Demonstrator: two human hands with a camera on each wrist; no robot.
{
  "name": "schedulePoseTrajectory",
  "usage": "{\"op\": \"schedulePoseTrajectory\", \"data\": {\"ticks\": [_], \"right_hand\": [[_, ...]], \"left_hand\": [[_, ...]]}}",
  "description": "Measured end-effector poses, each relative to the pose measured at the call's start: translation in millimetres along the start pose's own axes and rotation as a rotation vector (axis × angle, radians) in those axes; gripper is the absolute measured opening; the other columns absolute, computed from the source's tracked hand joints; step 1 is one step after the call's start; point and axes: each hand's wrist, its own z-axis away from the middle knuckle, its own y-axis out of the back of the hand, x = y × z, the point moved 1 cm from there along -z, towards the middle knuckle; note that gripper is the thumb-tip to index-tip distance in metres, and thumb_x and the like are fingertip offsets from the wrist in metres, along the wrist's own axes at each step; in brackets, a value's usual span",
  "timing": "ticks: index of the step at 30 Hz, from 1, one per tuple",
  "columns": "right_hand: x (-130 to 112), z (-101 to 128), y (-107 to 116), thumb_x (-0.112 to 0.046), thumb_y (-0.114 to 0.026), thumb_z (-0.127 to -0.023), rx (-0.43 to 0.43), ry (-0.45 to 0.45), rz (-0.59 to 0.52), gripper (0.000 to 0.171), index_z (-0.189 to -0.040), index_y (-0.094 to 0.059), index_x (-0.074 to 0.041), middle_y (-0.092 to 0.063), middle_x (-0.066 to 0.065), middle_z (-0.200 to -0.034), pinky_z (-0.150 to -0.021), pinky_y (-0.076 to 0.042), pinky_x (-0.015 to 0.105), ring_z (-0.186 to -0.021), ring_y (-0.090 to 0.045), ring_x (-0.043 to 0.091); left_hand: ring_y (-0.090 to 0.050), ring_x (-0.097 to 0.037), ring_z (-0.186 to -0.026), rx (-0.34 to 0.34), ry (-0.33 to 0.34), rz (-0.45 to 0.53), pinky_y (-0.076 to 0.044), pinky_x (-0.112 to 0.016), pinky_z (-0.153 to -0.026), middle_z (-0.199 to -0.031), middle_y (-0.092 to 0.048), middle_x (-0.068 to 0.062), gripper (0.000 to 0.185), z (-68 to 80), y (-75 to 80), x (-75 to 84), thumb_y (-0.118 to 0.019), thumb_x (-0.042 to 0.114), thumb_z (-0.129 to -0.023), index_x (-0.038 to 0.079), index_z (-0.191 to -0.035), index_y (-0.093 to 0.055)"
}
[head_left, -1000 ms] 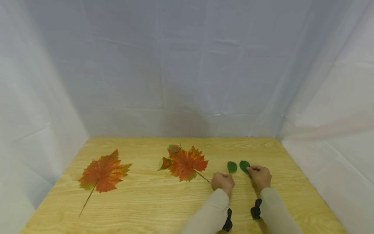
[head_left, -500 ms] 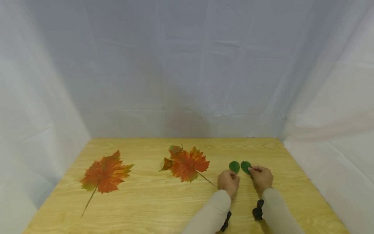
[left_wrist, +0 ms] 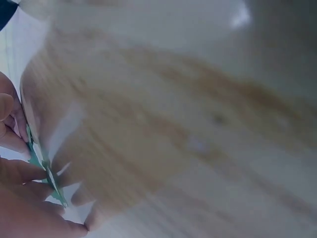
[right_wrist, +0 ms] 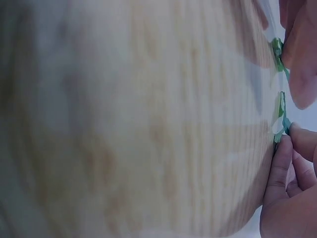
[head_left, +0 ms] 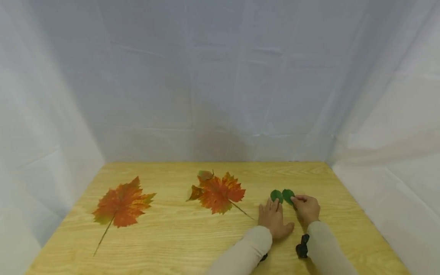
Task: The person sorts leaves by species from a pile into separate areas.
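Two small round green leaves lie side by side on the right half of the table. My left hand (head_left: 274,220) is spread flat, its fingertips touching the lower edge of the left green leaf (head_left: 276,196). With thumb and forefinger, my right hand (head_left: 307,208) pinches the lower right edge of the right green leaf (head_left: 287,195). The two leaves sit close together, their edges nearly meeting. In the right wrist view the pinched leaf (right_wrist: 282,119) shows edge-on between thumb and finger. The left wrist view catches the leaf (left_wrist: 55,186) under the left fingertips.
A large orange-red maple leaf (head_left: 220,193) with a thin stem lies mid-table, with two smaller brownish leaves at its upper left. Another orange maple leaf (head_left: 122,204) lies at the left. White sheeting (head_left: 220,95) stands behind and beside the wooden table (head_left: 172,244).
My left hand has let go of the left green leaf and spread its fingers onto it. That leaf has moved right, closer to the other one. My right hand has hardly moved.
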Motion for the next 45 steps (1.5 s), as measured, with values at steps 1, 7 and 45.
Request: {"op": "schedulePoseTrajectory", "data": {"ticks": [1,7,45], "right_hand": [[0,0,-1,-0.024,-0.062,-0.094,-0.001,0.002,0.001,0.037,-0.115,-0.064,0.007,-0.066,0.022,-0.107,-0.088,-0.047,0.047,-0.102,-0.059,0.037],[1,-1,-3,-0.024,-0.062,-0.094,-0.005,-0.001,-0.014,0.037,-0.115,-0.064,0.007,-0.066,0.022,-0.107,-0.088,-0.048,0.045,-0.101,-0.059,0.035],[7,0,-1,-0.027,-0.064,-0.093,-0.004,0.057,0.013,0.041,-0.115,-0.064,0.007,-0.067,0.022,-0.105,-0.086,-0.049,0.046,-0.098,-0.061,0.036]], "left_hand": [[-0.024,-0.018,-0.144,0.002,0.003,-0.002,-0.023,-0.045,-0.115,-0.154,-0.032,0.004,0.075,0.3,0.2,0.0,-0.051,0.064,-0.088,0.017,-0.145,-0.042],[-0.023,-0.019,-0.144,-0.016,0.017,0.027,-0.021,-0.045,-0.116,-0.155,-0.030,0.004,0.076,1.1,1.4,-0.8,-0.050,0.064,-0.087,0.018,-0.147,-0.040],[-0.031,-0.037,-0.138,0.337,0.016,0.698,-0.032,-0.054,-0.108,-0.151,-0.032,-0.019,0.076,42.8,113.8,-169.0,-0.070,0.026,-0.089,0.004,-0.149,-0.028]]}}
